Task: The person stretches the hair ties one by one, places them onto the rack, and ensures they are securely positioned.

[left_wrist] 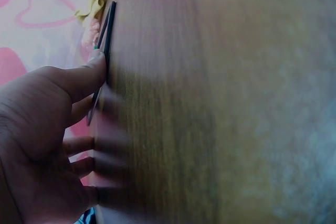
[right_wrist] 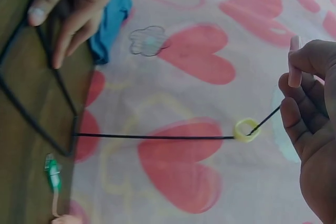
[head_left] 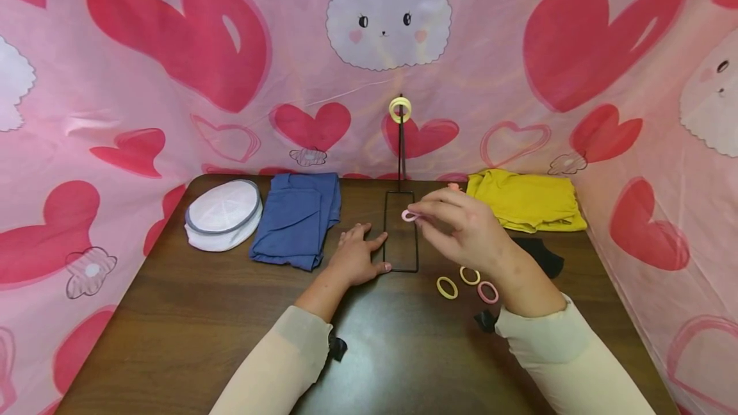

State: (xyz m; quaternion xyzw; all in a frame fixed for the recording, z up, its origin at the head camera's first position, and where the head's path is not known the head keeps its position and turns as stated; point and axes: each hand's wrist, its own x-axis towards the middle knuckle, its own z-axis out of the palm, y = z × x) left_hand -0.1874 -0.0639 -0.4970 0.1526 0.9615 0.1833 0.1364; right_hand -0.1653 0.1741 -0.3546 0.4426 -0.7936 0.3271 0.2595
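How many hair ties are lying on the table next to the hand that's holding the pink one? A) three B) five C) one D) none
A: three hair ties lie on the table by the right hand: a yellow tie, a second yellow tie and a pink tie.

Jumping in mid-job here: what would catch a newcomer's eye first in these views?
First the right hand, raised over the table's middle, pinching a pink hair tie just above the black wire stand, whose upright rod already carries a yellow hair tie near its top. The left hand rests flat on the stand's base frame, and three more ties lie below the right wrist.
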